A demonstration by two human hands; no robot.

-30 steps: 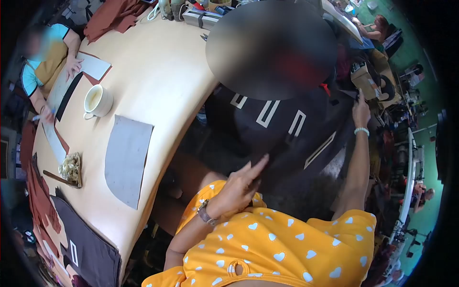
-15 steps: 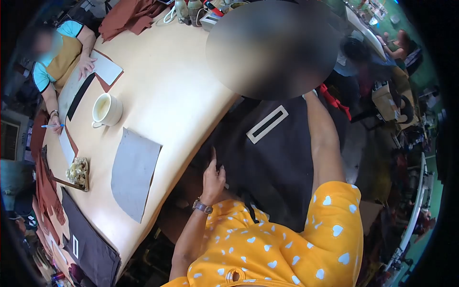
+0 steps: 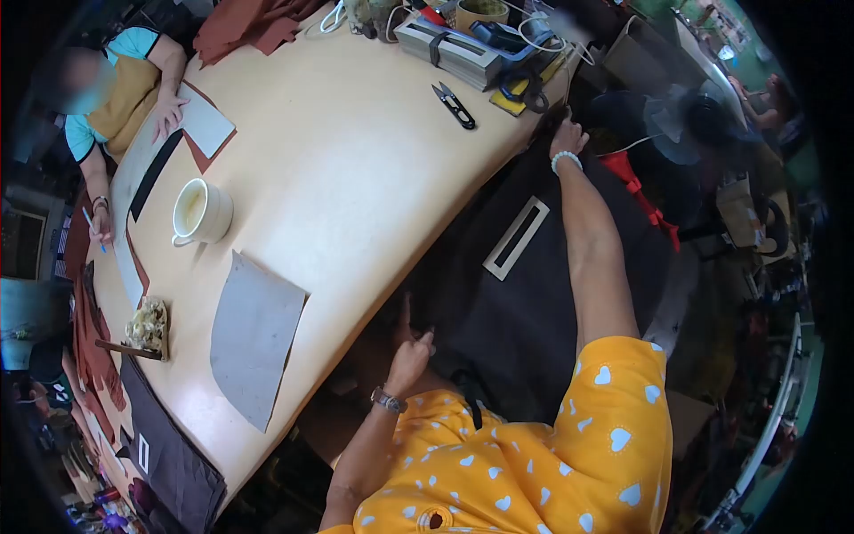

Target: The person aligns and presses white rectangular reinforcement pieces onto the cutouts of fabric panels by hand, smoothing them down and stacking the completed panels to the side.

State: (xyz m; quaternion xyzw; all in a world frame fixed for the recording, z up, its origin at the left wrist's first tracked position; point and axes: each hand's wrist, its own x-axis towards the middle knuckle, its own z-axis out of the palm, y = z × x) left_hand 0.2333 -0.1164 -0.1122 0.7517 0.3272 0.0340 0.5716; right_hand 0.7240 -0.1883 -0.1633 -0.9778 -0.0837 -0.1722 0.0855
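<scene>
A large dark sheet of leather-like material (image 3: 525, 325) hangs in front of me beside the table. My right hand (image 3: 569, 138), wearing a beaded bracelet, is closed on its far upper edge, at the end of a stretched arm. Near my lap, my left hand (image 3: 411, 358) is at the sheet's near left edge, index finger extended and the other fingers curled; its grip is partly hidden. A pale rectangular frame with a long slot (image 3: 495, 269) lies on the sheet between my hands.
The pale table (image 3: 347, 196) carries a cup (image 3: 213, 214), a grey curved piece (image 3: 258, 338), thread snips (image 3: 458, 109) and a bundled stack of strips (image 3: 449, 58). Across it, a person (image 3: 133, 98) holds a pen. Red straps (image 3: 636, 187) hang beyond my right hand.
The dark sheet and pale frame have shifted slightly right in view. My left hand sits a little lower and farther right. My right hand, blurred out before, now shows at the sheet's far edge.
</scene>
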